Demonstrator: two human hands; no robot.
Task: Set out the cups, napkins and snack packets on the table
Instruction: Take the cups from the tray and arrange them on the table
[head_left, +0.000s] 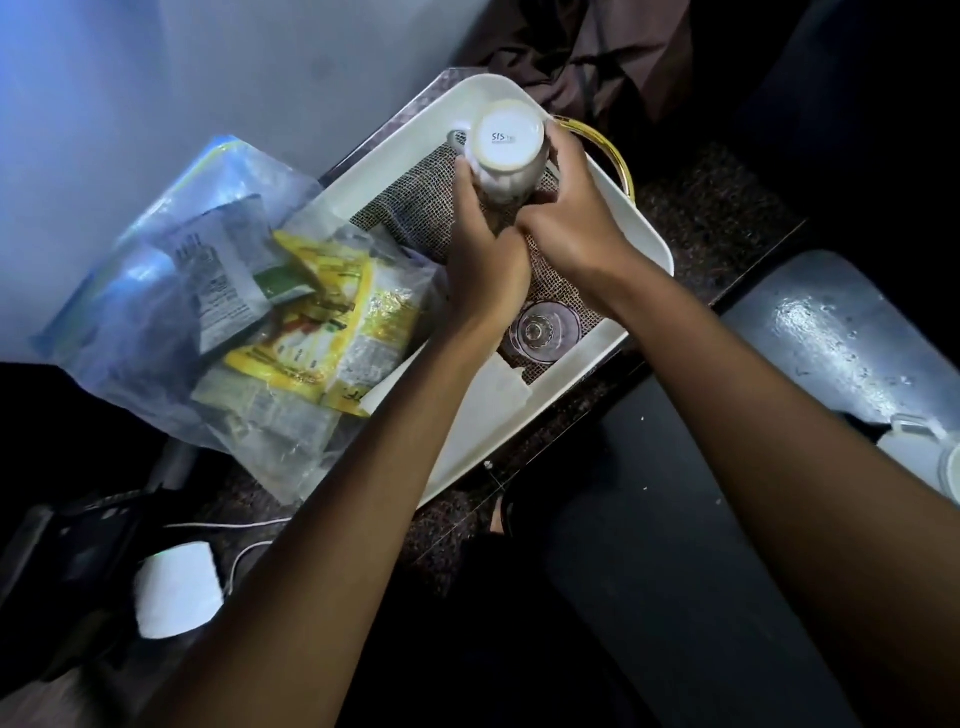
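Over the white tray (597, 364), gripping one upturned white cup (506, 150) with both hands, base facing the camera: left hand (480, 265) and right hand (569, 218) curling fingers (465, 174) round its sides. Resting near edge of tray: one glass (545, 330) on the woven mat (421, 208). Lying left, half on the tray: snack packets (332, 317), still bagged in clear plastic (171, 291). Judging task as early; nothing yet set out on the dark worktop (711, 208). Not showing napkins. Hiding the cup's lower part behind the hands.
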